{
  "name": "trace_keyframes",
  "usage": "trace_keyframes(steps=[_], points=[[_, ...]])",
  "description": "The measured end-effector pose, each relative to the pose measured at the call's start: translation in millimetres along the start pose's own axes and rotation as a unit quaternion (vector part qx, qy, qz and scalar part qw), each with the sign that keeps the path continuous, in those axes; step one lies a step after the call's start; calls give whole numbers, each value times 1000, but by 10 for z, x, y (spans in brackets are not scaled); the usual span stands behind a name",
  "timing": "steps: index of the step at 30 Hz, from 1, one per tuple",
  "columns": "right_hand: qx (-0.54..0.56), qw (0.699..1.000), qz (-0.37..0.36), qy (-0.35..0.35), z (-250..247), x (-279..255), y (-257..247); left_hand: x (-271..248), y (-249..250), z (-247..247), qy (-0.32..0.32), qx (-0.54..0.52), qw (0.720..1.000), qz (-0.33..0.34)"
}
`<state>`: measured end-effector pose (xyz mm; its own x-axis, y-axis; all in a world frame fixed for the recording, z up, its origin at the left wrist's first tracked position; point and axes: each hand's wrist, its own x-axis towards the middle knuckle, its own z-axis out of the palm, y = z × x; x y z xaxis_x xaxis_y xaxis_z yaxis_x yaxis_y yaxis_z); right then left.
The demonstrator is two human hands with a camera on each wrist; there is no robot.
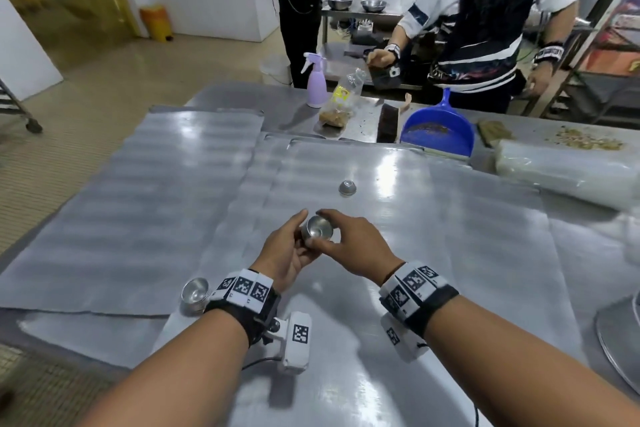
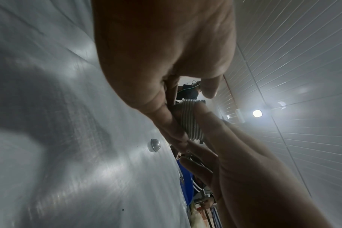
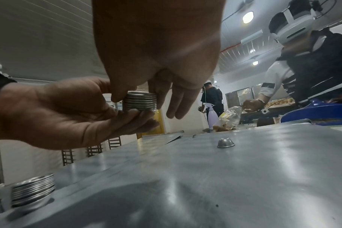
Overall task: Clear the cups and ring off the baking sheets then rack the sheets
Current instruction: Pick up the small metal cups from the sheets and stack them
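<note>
Where the steel desk (image 1: 221, 97) fills most of the head view, overlapping baking sheets (image 1: 145, 204) cover its near and left parts. At the far side a blue dustpan (image 1: 438, 130) lies right of a brush (image 1: 388, 123), a clear bottle with a yellow label (image 1: 348, 90) whose print is too small to read, and a lilac spray bottle (image 1: 316, 80). Two other persons stand beyond the desk. Above the middle sheet, the left hand (image 1: 287, 255) cups a stack of nested metal cups (image 1: 317, 230) from below, its fingers (image 3: 127, 113) curled under the base, while the right hand (image 1: 349, 243) pinches the top of the stack between thumb and forefinger, the other fingers hanging loose. A second stack (image 1: 195, 295) stands on the sheet near the left wrist. One cup (image 1: 347, 187) lies upside down, farther out on the same sheet. The wrist bands bear square black-and-white code tags (image 1: 247, 288), with no readable words.
</note>
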<state>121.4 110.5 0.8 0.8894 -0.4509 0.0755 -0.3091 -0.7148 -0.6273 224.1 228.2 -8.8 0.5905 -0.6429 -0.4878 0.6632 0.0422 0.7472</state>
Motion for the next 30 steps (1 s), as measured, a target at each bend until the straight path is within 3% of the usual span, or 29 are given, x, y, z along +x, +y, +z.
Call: trace_keyframes(steps=[6,13,18,23,27,30], points=[[31,999,19,-19,-61,24,120,41,-5,29,-4,-15,1000,2],[-18,990,139,34,-127,559,710,353,115,-39,40,-41,998,-23],[-91,978,183,-34,-140,1114,1007,661,139,-150,56,-27,997,-53],[-127,972,189,-59,-16,1690,1184,894,150,-240,60,-28,995,-72],[-161,957,202,-133,160,1953,1312,1028,140,-330,63,-20,995,-78],[-168,956,213,-115,258,1960,1395,1102,111,-385,66,-14,994,-81]])
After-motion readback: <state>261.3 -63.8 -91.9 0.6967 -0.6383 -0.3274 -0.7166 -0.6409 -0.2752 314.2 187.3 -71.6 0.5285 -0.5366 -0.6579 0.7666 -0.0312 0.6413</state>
